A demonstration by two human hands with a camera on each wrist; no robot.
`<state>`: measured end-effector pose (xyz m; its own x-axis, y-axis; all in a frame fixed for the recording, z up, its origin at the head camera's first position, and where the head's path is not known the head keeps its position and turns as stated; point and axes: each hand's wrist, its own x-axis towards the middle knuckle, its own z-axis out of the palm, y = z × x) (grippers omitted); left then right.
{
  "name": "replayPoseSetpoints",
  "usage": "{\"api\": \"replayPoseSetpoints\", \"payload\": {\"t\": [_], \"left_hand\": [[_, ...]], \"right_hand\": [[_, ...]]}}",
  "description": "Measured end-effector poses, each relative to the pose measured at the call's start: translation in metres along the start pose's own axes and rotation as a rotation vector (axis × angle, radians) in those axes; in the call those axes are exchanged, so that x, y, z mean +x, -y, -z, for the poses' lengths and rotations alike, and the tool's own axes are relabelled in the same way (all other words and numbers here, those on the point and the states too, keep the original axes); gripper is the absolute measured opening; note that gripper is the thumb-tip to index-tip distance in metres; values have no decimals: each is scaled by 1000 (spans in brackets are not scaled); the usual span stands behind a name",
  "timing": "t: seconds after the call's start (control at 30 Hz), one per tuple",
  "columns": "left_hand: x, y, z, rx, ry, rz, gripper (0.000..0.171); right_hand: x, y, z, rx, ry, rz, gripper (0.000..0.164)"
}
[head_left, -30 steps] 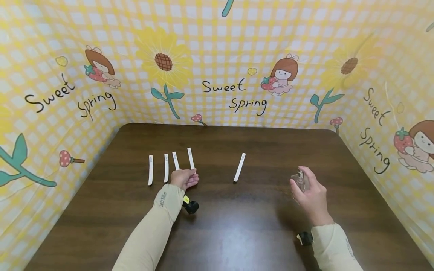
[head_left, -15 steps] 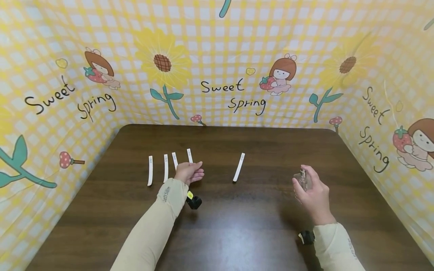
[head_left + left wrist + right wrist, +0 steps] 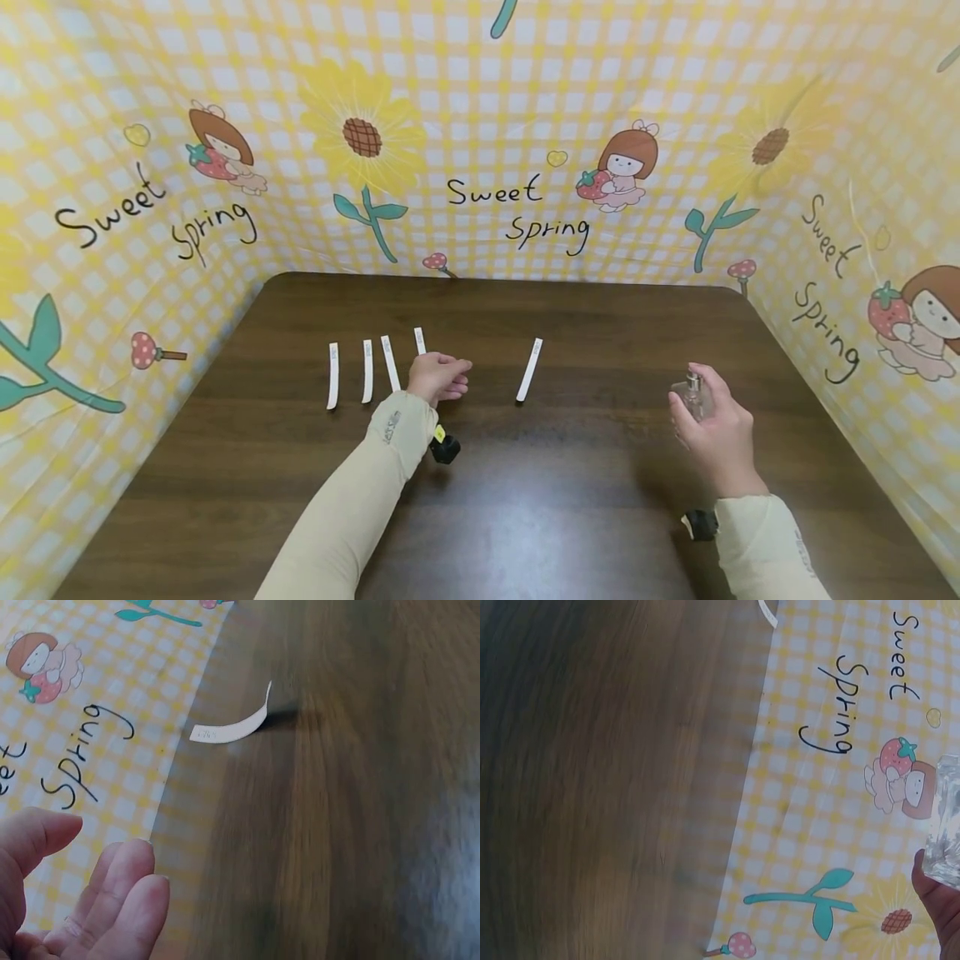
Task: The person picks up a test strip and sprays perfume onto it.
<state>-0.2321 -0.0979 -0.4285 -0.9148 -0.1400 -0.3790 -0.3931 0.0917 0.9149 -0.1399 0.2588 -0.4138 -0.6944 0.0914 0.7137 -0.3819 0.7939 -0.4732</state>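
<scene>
My left hand (image 3: 441, 377) hovers over the table, hiding the lower part of a white paper scent strip (image 3: 419, 339). Its fingers are loosely bent with nothing between them, as the left wrist view shows from the fingers (image 3: 139, 915). Further right lies a lone paper strip (image 3: 529, 369), whose end curls up in the left wrist view. My right hand (image 3: 720, 433) holds a clear glass perfume bottle (image 3: 693, 404) above the table, index finger on its spray top. Only part of the bottle (image 3: 946, 825) and a thumb appear in the right wrist view.
Several more paper strips, among them one at the far left (image 3: 333, 377), one beside it (image 3: 367, 372) and a slanted one (image 3: 390, 362), lie left of my left hand. A checked yellow cloth (image 3: 487, 108) walls in the dark wooden table (image 3: 600, 500).
My left hand has moved right, off the fourth strip's lower end, its fingers now clear of that strip. My right hand has drifted slightly right with the perfume bottle.
</scene>
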Motion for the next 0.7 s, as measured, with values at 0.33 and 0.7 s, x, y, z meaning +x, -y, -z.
{"api": "replayPoseSetpoints", "payload": {"t": [0.33, 0.7], "left_hand": [[5, -3, -28, 113, 65, 8, 21], [6, -12, -62, 198, 116, 18, 20]], "right_hand": [[1, -11, 18, -37, -19, 1, 49], [-2, -32, 42, -90, -106, 53, 45]]}}
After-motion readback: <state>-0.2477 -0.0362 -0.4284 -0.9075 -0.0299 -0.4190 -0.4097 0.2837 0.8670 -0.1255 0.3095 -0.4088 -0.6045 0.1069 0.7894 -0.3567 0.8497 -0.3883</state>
